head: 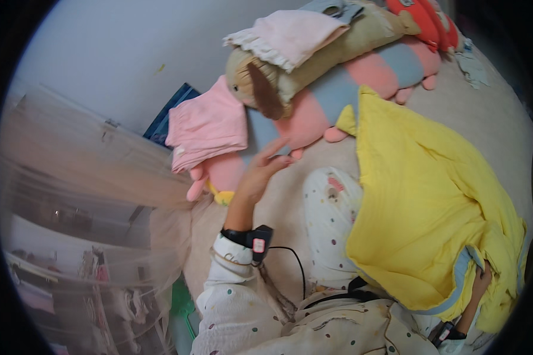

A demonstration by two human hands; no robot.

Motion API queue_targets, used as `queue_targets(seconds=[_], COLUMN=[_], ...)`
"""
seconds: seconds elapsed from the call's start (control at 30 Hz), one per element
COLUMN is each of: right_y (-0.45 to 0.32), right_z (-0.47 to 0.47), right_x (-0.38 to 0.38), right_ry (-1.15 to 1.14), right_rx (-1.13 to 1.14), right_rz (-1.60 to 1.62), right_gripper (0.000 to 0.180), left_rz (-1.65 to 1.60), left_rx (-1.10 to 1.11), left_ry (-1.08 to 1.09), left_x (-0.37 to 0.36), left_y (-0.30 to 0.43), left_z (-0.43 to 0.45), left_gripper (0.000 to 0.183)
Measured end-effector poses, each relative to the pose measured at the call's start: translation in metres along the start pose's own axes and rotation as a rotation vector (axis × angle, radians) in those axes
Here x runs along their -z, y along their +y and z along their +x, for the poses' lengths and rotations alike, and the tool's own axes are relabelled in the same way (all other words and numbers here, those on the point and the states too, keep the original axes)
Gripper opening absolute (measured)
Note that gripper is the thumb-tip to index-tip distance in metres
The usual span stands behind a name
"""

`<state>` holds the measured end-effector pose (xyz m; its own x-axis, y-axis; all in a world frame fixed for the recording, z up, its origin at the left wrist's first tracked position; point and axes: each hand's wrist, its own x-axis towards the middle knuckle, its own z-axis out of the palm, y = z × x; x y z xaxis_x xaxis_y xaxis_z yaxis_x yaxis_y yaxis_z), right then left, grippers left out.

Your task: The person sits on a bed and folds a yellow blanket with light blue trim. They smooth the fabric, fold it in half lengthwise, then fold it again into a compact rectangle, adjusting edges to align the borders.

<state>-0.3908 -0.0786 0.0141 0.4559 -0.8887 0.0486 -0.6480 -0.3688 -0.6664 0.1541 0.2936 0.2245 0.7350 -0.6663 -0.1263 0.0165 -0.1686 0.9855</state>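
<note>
My left hand [264, 171] is raised over the bed, fingers apart and holding nothing, close to the pink and grey striped long plush toy [300, 115]. At the lower right, my right hand [483, 276] grips the edge of a yellow quilt [417, 195] with a grey-blue border; its fingertips are partly hidden by the fabric. The quilt spreads over the right side of the bed and partly covers my leg in spotted white pants [328, 222]. Folded pink pants [208, 126] lie on the left end of the striped plush toy.
A long beige plush dog [257, 84] lies along the wall with a pale pink garment [293, 33] on it. Red plush items [419, 20] sit at the far end, near a small pale cloth [472, 69]. A sheer bed net [93, 177] hangs at left. A black cable [297, 259] curves beside my leg.
</note>
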Motion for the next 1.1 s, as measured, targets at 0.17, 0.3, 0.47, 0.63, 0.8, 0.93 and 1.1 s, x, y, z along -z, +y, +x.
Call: queue_targets(seconds=[0.17, 0.3, 0.47, 0.63, 0.8, 0.93, 1.1], right_y=[0.008, 0.008, 0.005, 0.002, -0.001, -0.011, -0.036], right_z=[0.003, 0.006, 0.006, 0.004, 0.001, -0.002, -0.006], right_x=[0.001, 0.004, 0.006, 0.006, 0.005, 0.003, 0.001], right_ry=[-0.005, -0.046, -0.034, -0.032, -0.004, 0.040, 0.129], right_rx=[-0.022, 0.006, 0.001, -0.014, 0.011, 0.035, 0.129], right_rz=[0.204, 0.162, 0.158, 0.124, 0.042, 0.056, -0.019], right_gripper=[0.030, 0.028, 0.028, 0.029, 0.029, 0.026, 0.022], left_rz=[-0.022, 0.113, 0.084, 0.525, 0.473, 0.372, 0.150], left_rx=[0.080, 0.403, 0.550, 0.651, 0.592, 0.555, 0.339], left_ry=[0.501, 0.705, 0.678, 0.751, 0.613, 0.383, -0.032], left_x=[0.119, 0.175, 0.196, 0.194, 0.163, 0.115, 0.031], left_y=[-0.013, -0.044, -0.080, -0.090, -0.075, -0.045, -0.017], left_z=[-0.095, -0.157, -0.183, -0.172, -0.143, -0.110, -0.047], left_gripper=[0.036, 0.032, 0.034, 0.061, 0.070, 0.052, 0.046])
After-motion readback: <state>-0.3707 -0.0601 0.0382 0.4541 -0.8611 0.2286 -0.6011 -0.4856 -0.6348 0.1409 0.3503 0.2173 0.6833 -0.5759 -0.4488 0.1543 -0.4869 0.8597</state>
